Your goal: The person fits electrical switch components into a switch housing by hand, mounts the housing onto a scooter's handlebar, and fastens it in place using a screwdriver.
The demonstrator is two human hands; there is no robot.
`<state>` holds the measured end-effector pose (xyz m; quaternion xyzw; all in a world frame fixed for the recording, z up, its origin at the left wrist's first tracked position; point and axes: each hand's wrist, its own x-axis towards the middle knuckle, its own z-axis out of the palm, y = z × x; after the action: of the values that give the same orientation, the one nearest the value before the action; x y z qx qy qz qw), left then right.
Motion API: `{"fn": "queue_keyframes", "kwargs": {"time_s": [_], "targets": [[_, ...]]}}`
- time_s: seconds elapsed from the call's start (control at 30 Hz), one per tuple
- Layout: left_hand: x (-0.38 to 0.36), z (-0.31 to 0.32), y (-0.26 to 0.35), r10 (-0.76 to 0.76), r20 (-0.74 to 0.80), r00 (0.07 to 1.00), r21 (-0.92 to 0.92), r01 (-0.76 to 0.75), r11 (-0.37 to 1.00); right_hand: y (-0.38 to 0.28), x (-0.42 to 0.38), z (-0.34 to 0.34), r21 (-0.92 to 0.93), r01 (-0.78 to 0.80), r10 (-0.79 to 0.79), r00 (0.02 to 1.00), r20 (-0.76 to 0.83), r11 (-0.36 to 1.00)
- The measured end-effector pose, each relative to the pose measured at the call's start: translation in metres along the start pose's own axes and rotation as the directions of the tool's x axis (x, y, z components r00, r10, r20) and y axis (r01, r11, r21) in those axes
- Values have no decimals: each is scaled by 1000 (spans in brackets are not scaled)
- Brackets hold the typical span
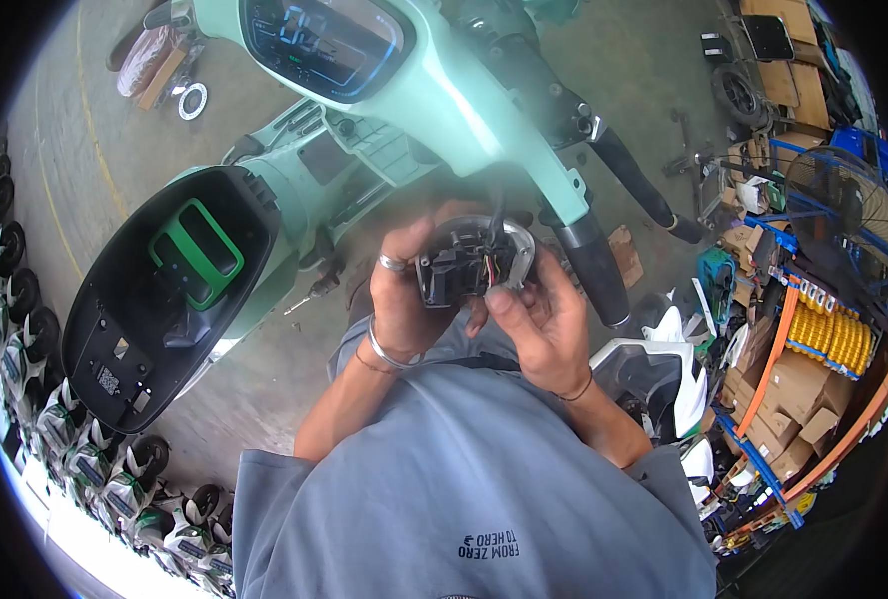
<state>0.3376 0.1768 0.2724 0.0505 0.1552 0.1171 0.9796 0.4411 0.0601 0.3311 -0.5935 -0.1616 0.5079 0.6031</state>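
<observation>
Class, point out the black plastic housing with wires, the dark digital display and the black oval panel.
Black plastic housing (450,270): head view, its exposed inside.
Dark digital display (329,48): head view, its screen.
Black oval panel (129,304): head view, its inner surface.

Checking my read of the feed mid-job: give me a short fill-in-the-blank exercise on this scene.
The left hand and right hand hold a housing with coloured ____ showing inside. The silver bangle is on the ____ wrist. The shirt reads FROM ZERO TO ____.
Missing words: wires; left; HERO.
</observation>
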Motion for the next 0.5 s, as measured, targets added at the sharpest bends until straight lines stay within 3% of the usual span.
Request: {"fn": "queue_keyframes", "kwargs": {"time_s": [0.07, 0.13, 0.2, 0.33, 0.47, 0.5], "targets": [[1, 20, 1, 41, -274, 961, 79, -20, 997, -4, 4, 5, -13, -23, 22, 998, -62, 1000], [-1, 11, 0, 18, -251, 968, 106, 9, 994, 1, 2, 6, 17, 8, -6, 997, -81, 1000], [-2, 7, -3, -16, -189, 982, 25, 21, 999, 2, 1, 6, -119, 68, -83, 989, -122, 991], [-2, 10, -7, -4, -208, 978, 74, 20, 997, -2, 4, 3, -166, 113, -133, 985, -111, 980], [-5, 15, -5, 17, -239, 971, 56, -3, 998, -3, 1, 0, -145, -7, -11, 992, -124, 989], [-5, 22, -2, 76, -348, 934, 280, 27, 960, 3, 2, 0, -209, 60, -96, 982, -165, 976]]}}
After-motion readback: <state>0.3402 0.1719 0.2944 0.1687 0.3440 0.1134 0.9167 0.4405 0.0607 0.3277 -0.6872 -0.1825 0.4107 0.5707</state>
